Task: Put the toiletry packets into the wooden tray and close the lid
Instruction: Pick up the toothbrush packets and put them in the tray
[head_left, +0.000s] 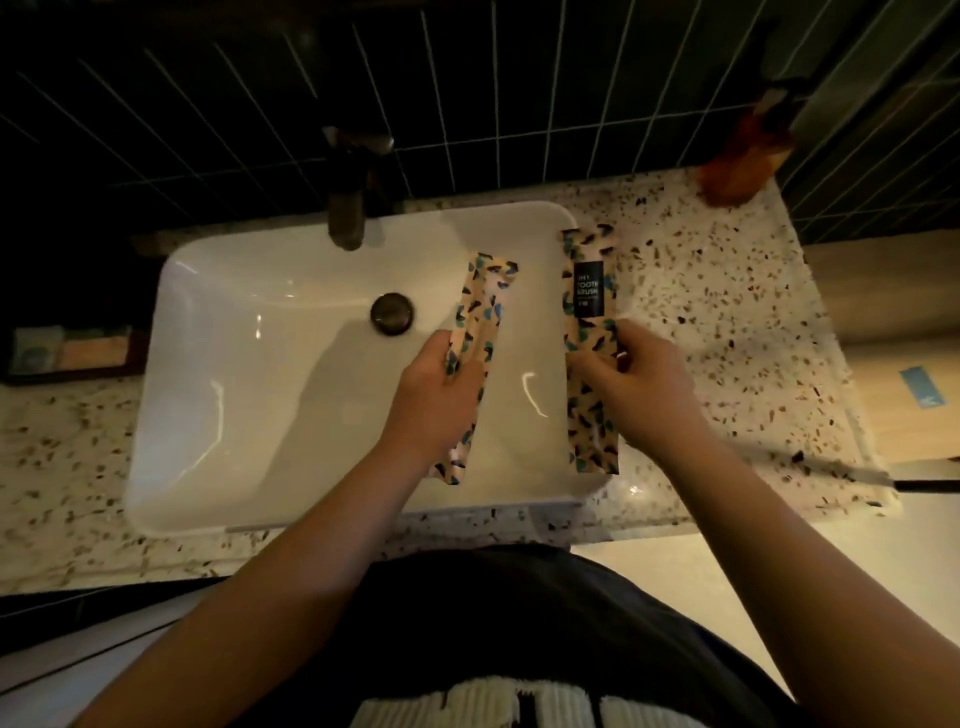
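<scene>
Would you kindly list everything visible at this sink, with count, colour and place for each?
Toiletry packets: two, beige with dark and blue flecks, one in each hand above the basin; the right one reads TOOTHBRUSH.
Sink: one, white, centre.
Drain: one, dark, basin middle.
Faucet: one, dark metal, behind the basin.
Counter: one, speckled terrazzo, around the sink.
Wooden tray: one, dark, far left on the counter, contents unclear.
Bottle: one, amber, back right corner.
Wall tiles: many, dark.
Left hand: grip shut on a packet.
Right hand: grip shut on the other.

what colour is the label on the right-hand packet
Black label with pale "TOOTH BRUSH" lettering, seen in the head view.
</scene>
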